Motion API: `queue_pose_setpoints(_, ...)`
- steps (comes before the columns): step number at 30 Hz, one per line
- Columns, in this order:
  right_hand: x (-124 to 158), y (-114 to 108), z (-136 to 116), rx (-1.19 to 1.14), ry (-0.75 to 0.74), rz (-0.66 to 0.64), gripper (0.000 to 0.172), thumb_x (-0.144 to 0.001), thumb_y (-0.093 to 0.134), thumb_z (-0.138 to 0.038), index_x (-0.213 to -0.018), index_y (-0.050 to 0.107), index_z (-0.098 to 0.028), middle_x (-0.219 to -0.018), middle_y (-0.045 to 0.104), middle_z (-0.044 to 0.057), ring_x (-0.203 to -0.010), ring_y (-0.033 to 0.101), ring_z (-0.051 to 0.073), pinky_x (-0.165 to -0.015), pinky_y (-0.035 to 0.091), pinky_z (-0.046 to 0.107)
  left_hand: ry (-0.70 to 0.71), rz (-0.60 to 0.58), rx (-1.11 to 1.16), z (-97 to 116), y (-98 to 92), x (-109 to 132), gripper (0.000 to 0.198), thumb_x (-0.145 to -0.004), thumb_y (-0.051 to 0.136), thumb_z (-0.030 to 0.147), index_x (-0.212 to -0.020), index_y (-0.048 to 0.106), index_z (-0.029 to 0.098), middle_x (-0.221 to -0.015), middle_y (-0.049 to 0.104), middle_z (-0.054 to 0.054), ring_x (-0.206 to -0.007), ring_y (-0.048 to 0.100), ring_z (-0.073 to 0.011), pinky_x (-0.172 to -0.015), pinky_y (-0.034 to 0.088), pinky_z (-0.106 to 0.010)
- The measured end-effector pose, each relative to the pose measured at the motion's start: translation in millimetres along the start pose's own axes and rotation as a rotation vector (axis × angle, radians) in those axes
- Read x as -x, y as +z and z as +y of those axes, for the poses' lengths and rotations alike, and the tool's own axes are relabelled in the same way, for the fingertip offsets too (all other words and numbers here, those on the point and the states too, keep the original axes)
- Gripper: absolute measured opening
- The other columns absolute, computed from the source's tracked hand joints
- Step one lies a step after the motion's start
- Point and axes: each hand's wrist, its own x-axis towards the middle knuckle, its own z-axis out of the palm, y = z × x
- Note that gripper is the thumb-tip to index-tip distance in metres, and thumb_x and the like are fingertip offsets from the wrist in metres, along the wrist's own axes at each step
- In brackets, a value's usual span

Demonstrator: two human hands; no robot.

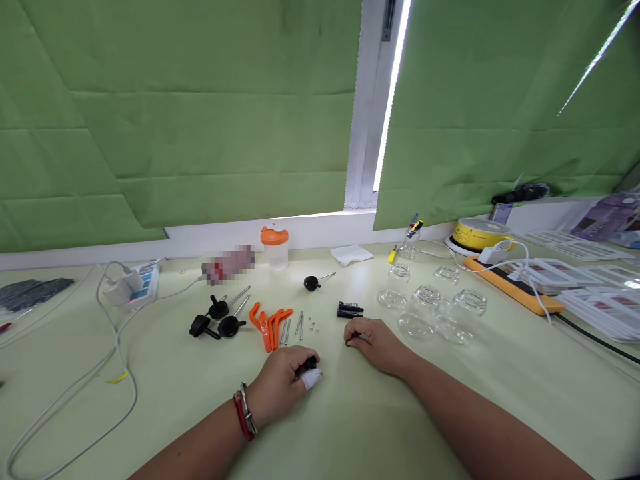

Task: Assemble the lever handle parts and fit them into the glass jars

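Note:
My left hand (285, 379), its thumb wrapped in white, is closed on a small black part (310, 363), mostly hidden by the fingers. Over the table to its right, my right hand (373, 343) pinches something small and dark that I cannot make out. Just behind the right hand lie black cylindrical pieces (349, 311), one with a spring-like coil. Orange plastic levers (269, 327) rest beyond the left hand, beside metal rods (300, 324) and several tiny nuts or rings (312, 325). Black round caps with thin metal stems (230, 325) are farther left; a similar black cap (311, 283) lies farther back.
Several glass jars (416, 313) stand right of my right hand. Behind them are screwdrivers (414, 227) in a glass jar, an orange power strip (515, 287) and stacked white sheets (600, 313). An orange-lidded cup (275, 248) stands at the back; white cables (117, 347) run along the left.

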Motion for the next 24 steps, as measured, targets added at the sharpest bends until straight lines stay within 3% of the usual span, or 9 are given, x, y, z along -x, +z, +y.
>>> queue_pose_setpoints(7,-0.7,-0.2,0.0,-0.004,0.006,0.005,0.017,-0.075,0.05,-0.008,-0.077,0.061,-0.02,-0.081,0.064,0.0,-0.077,0.058,0.014,-0.074,0.045,0.026,0.024,-0.027,-0.101,-3.8,0.8,-1.7,0.017,-0.083,0.05,0.03,-0.076,0.059,0.017,-0.068,0.057,0.0,-0.062,0.051,-0.0133,-0.06,0.04,-0.023)
queue_pose_setpoints(19,-0.7,-0.3,-5.3,-0.033,0.02,0.028,0.013,-0.075,0.051,-0.011,-0.077,0.061,-0.02,-0.081,0.064,0.001,-0.078,0.058,0.016,-0.075,0.046,0.029,0.025,-0.026,-0.091,-6.5,0.5,-1.9,0.018,-0.085,0.048,0.031,-0.076,0.057,0.017,-0.069,0.057,0.0,-0.063,0.051,-0.0133,-0.06,0.04,-0.022)
queue_pose_setpoints(24,-0.1,-2.0,0.0,-0.108,0.064,0.117,0.017,-0.078,0.047,-0.016,-0.091,0.058,-0.02,-0.082,0.061,0.002,-0.075,0.057,0.015,-0.071,0.047,0.028,0.037,-0.015,-0.074,-7.0,1.2,-1.7,0.02,-0.085,0.048,0.033,-0.076,0.057,0.018,-0.068,0.057,0.0,-0.063,0.051,-0.0134,-0.06,0.04,-0.023)
